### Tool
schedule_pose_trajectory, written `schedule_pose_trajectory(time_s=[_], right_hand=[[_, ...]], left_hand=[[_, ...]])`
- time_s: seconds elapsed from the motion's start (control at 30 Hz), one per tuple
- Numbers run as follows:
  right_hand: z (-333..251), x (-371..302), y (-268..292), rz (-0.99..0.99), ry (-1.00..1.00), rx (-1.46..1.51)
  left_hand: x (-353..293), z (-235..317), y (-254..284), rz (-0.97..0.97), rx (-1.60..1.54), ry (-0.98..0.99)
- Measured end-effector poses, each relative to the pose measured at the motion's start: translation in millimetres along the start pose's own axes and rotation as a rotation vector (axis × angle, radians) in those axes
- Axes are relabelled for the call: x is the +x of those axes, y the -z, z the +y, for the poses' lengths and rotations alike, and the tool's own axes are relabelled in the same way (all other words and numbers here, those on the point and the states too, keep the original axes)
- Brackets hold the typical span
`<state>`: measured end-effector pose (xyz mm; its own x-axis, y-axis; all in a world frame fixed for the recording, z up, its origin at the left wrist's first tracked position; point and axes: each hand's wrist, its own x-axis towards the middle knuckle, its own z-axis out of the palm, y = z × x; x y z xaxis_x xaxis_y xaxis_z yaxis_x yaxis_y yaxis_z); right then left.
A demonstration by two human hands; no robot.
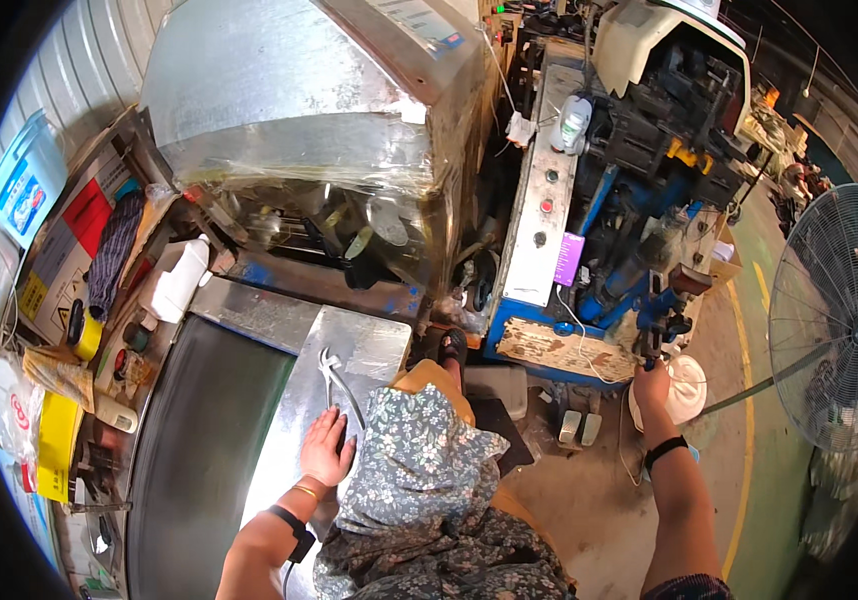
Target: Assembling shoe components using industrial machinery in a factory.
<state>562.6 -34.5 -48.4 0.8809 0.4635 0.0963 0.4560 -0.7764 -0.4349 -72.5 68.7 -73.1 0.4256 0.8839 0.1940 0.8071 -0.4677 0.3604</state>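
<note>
My left hand [327,448] lies palm down on a shiny metal plate [374,335], its fingers stretched out. Just beyond its fingertips are steel pincers [332,372]; one long handle runs down along the hand's right side. On the right my other arm reaches out to a blue and black machine [609,280]. There my right hand [652,384] is closed around a dark part at the machine's near corner. Its fingers are partly hidden, and the exact shape of that part is hard to make out.
A dark conveyor belt [204,450] runs left of the plate, below a metal hood [279,110]. A cluttered shelf with a white bottle [179,280] stands at far left. A white bucket [684,388], foot pedals [579,428] and a large fan [834,320] are at right.
</note>
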Motion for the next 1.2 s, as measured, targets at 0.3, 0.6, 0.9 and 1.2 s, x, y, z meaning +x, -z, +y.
schedule_pose_trajectory(time_s=[0.3,0.6,0.9,1.2], right_hand=[[-8.0,-11.4,6.1,-0.031,0.006,0.015],[-10.6,-10.6,8.6,-0.03,0.007,0.06],[-9.7,-7.4,4.9,-0.022,-0.009,0.033],[-11.5,-10.4,5.9,-0.011,-0.004,0.046]], left_hand=[[-2.2,0.5,5.5,0.014,-0.007,-0.006],[-0.1,1.1,4.1,0.003,0.003,-0.007],[0.6,1.8,4.2,0.007,0.002,-0.003],[-1.3,-1.0,2.4,0.011,0.01,-0.012]])
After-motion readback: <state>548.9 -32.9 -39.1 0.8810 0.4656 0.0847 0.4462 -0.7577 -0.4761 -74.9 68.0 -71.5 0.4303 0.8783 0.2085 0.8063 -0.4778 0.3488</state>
